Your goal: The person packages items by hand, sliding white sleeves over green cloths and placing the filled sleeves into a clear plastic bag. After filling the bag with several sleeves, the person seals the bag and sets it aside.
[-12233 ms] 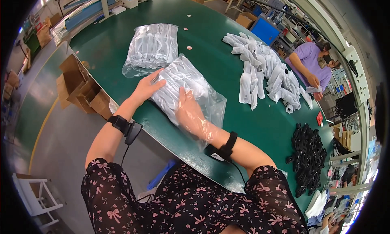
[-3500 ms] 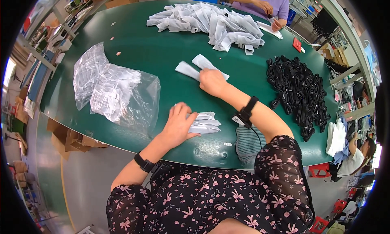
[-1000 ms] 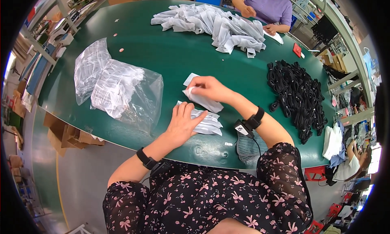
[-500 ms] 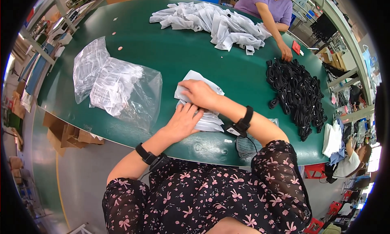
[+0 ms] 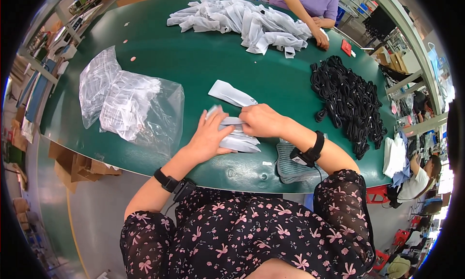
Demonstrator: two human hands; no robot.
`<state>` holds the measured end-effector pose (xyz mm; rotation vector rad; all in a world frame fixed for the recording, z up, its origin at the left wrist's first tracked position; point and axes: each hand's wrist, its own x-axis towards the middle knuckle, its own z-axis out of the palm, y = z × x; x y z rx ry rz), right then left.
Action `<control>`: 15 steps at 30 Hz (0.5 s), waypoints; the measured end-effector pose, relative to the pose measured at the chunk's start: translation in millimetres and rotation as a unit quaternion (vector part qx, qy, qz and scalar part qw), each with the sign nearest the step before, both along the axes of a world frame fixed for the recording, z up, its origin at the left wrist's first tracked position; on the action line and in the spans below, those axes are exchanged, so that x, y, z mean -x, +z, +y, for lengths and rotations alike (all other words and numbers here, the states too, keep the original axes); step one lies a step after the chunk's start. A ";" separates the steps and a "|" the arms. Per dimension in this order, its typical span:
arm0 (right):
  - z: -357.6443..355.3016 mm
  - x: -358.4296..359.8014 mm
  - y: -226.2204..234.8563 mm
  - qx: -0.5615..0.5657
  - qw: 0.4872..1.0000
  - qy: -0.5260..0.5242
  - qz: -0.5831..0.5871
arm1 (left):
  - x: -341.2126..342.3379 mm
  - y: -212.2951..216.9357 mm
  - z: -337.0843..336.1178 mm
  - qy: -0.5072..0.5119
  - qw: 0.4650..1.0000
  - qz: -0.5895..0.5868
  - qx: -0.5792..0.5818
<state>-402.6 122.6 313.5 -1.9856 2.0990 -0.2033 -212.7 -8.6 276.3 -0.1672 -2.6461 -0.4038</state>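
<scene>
A small stack of flat, whitish plastic packets (image 5: 239, 143) lies on the green table in front of me. My left hand (image 5: 206, 139) grips the stack's left end, its thumb across the top and a blurred packet end by its fingertips. At the other end my right hand (image 5: 264, 121) is closed, fingers pinching the edge of an upper packet. Just beyond both hands lies a single long whitish packet (image 5: 232, 93), its right end close to my right knuckles. The packets' contents cannot be made out.
Clear bags (image 5: 131, 105) full of white packets lie left. A long heap of whitish packets (image 5: 242, 22) spreads across the far side, beside a co-worker's hand (image 5: 319, 38). Bundled black cables (image 5: 346, 102) are piled right. A grey striped cloth (image 5: 293, 165) sits below my right wrist.
My hands have moved apart: the right slid off the top packet toward the stack's right end, uncovering the single packet beyond. The co-worker's hand went from the cables to the packet heap.
</scene>
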 end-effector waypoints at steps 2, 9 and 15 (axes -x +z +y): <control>1.6 2.5 1.4 0.046 0.997 -0.023 -0.059 | 2.4 -13.3 -5.9 -0.042 0.997 -0.033 -0.051; -17.8 40.7 -21.6 0.039 0.968 -0.211 -0.133 | 9.9 -11.9 -7.9 -0.063 0.988 -0.081 -0.117; -14.2 33.4 -29.5 0.018 0.984 -0.123 -0.131 | 12.1 14.9 -0.7 0.004 1.000 0.001 0.006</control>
